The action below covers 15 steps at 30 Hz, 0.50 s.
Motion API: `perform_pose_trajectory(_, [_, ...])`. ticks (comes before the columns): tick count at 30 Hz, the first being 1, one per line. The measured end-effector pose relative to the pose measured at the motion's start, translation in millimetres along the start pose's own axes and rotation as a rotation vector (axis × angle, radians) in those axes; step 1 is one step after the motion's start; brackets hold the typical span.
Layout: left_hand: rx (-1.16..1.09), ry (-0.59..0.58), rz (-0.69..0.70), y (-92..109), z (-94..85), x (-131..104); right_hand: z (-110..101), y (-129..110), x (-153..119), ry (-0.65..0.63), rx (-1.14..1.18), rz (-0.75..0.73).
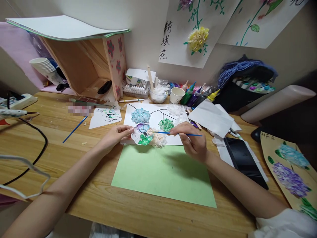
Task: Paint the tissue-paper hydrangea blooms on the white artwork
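My left hand point(125, 133) pinches the edge of a small white flower-shaped paint palette point(136, 139) with green, purple and blue paint in its wells. A thin blue paintbrush point(188, 134) is held in my right hand point(192, 140), its tip over the palette's right side. Beneath both lies a white sheet point(155, 107) with black drawn stems. On that sheet sit a blue ruffled flower point(140, 115), a green one point(166, 124), a white one point(176, 110) and a cream one point(158, 140), partly covered by the palette. A green sheet point(163, 178) lies nearer to me.
Paint bottles point(192, 94), a paper cup point(176, 95) and a tub of white scraps point(159, 94) line the back. Another blue brush point(75, 129) and a paint-stained paper point(106, 116) lie left. A black phone point(244, 160) is at right, an open box point(84, 66) at back left.
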State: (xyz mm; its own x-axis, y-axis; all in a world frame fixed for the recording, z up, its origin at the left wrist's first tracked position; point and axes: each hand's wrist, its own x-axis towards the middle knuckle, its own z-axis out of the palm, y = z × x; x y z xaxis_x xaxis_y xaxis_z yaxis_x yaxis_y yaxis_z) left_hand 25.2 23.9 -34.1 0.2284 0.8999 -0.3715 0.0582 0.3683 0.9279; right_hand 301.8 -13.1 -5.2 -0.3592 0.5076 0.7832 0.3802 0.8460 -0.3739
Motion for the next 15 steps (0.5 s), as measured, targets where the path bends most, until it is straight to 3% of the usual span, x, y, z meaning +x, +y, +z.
perform_pose_trajectory(6, [0.008,-0.012,0.014,2,-0.6,-1,2,0,-2,0.015,0.075,0.047])
perform_pose_trajectory(13, [-0.086,0.13,0.12,20,-18.7,-4,-12,5,3,0.381,0.352,0.472])
perform_pose_trajectory(15, [-0.119,0.186,0.132,23,-23.4,-3,-17,9,-3,0.405,0.347,0.572])
